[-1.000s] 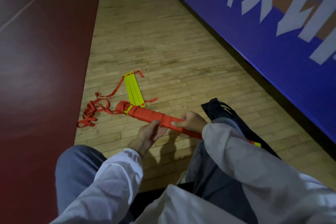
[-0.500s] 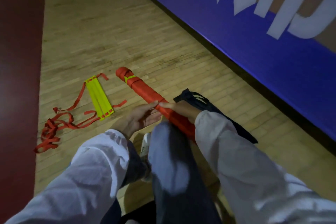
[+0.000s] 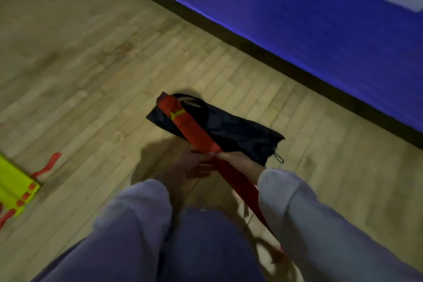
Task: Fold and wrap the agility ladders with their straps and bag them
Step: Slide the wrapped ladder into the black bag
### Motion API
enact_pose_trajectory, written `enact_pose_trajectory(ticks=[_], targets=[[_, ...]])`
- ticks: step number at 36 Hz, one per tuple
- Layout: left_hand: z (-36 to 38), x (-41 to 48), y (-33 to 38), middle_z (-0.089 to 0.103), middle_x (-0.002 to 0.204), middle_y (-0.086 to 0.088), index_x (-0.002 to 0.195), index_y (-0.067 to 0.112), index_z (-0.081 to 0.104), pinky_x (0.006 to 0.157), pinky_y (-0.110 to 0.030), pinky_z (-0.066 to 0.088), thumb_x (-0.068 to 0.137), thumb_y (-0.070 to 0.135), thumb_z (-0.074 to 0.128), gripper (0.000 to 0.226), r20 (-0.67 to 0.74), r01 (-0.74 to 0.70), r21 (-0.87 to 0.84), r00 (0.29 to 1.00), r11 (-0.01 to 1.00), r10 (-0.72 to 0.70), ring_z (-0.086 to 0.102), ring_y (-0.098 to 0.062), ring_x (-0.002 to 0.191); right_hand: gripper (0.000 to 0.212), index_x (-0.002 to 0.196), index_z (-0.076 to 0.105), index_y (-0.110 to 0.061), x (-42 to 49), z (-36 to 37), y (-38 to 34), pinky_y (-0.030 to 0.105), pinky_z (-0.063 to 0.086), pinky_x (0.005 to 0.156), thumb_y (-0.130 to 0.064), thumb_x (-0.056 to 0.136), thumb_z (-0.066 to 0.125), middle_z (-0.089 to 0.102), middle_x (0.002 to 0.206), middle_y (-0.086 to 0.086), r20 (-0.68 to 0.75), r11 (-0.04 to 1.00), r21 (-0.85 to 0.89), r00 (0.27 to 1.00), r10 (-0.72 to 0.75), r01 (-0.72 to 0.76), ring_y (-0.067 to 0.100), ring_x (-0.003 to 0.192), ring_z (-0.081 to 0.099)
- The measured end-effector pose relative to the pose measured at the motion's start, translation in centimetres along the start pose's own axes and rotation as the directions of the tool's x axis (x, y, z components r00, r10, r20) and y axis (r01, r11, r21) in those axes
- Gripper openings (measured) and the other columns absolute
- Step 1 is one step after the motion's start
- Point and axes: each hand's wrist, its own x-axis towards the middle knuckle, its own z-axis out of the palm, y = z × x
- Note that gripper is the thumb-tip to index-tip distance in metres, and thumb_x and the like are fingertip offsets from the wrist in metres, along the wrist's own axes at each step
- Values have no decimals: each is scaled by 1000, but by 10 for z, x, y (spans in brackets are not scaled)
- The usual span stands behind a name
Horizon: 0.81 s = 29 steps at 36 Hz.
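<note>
A long red strap-wrapped ladder bundle (image 3: 194, 130), with a bit of yellow showing near its far end, slants from under the right sleeve at the near right out toward the middle of the scene. Its far end lies over the far-left end of a black fabric drawstring bag (image 3: 242, 133), which lies flat on the pale wooden plank floor (image 3: 91, 64), its cord loop at the near right corner.

The right hand (image 3: 240, 162) holds the bundle about midway, with its fingers curled round it from the right side. The left hand (image 3: 183, 167) reaches in from the left with fingers fairly straight and loosely spread, their tips at the bundle beside the right hand. Motion blur hides whether they touch it.

Both arms wear white sleeves, and a knee in blue-grey trousers (image 3: 206, 247) fills the near middle. At the left edge a second ladder of flat yellow rungs with loose red straps (image 3: 16, 188) lies on the floor, well apart from the bag. A blue padded wall (image 3: 297, 18) runs along the far right.
</note>
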Motion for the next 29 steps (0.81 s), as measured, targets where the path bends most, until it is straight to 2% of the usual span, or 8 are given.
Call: enact_pose_trajectory(ticks=[5, 8, 14, 16, 19, 21, 25, 29], targets=[[16, 81, -24, 71, 80, 1, 90, 18, 63, 70, -28, 55, 89, 26, 68, 10, 31, 27, 114, 999, 993, -31, 68, -14, 72, 39, 108, 68, -11, 47, -18, 44, 26, 50, 64, -44, 87, 67, 66, 89, 6, -99, 996, 62, 992, 73, -67, 20, 76, 63], [26, 124, -42, 69, 86, 1, 99, 15, 61, 65, -24, 52, 91, 33, 65, 20, 26, -1, 193, 1000, 981, -4, 66, -12, 70, 32, 103, 67, -10, 75, -26, 65, 26, 50, 61, -39, 90, 64, 66, 86, 8, -144, 990, 120, 985, 92, -75, 19, 71, 62], [35, 182, -61, 63, 115, -8, 120, 3, 61, 69, -11, 48, 88, 31, 68, 43, 113, -138, 434, 989, 890, 99, 60, -23, 108, 21, 93, 66, -4, 119, -34, 98, 25, 47, 56, -25, 92, 65, 61, 73, 6, -274, 984, 155, 953, 126, -86, 17, 61, 56], [35, 205, -64, 58, 127, -15, 117, 1, 65, 95, -27, 46, 79, 44, 72, 57, 114, -164, 583, 986, 796, 120, 52, -30, 123, 21, 95, 65, -4, 130, -36, 108, 23, 46, 55, -25, 92, 65, 60, 72, 6, -309, 983, 165, 942, 132, -83, 17, 61, 56], [34, 232, -60, 16, 158, -13, 124, 10, 64, 115, -38, 23, 83, 46, 67, 54, 154, -219, 816, 974, 535, 164, 22, -32, 142, 19, 90, 67, -8, 141, -41, 119, 27, 47, 60, -27, 90, 67, 62, 74, 8, -352, 978, 192, 925, 146, -82, 20, 63, 58], [32, 245, -54, -5, 162, -3, 131, 18, 59, 119, -49, 10, 85, 49, 62, 55, 200, -248, 884, 967, 397, 161, 3, -30, 147, 23, 91, 68, -8, 149, -43, 128, 34, 49, 66, -31, 88, 68, 65, 77, 11, -364, 975, 212, 919, 149, -74, 24, 66, 60], [19, 273, -53, -10, 162, 0, 132, 15, 53, 118, -53, 3, 90, 29, 53, 45, 216, -261, 938, 955, 229, 205, -6, -24, 148, 21, 94, 66, -10, 162, -50, 136, 31, 48, 61, -31, 90, 65, 65, 76, 10, -400, 969, 234, 901, 167, -76, 24, 64, 60], [-20, 294, -73, -10, 162, 1, 153, 16, 13, 116, -57, 7, 96, 46, 42, 71, 124, -142, 981, 983, 132, 133, 0, -23, 148, 21, 97, 65, -10, 177, -51, 139, 30, 47, 62, -30, 90, 65, 65, 78, 8, -380, 964, 249, 907, 181, -88, 23, 68, 61]])
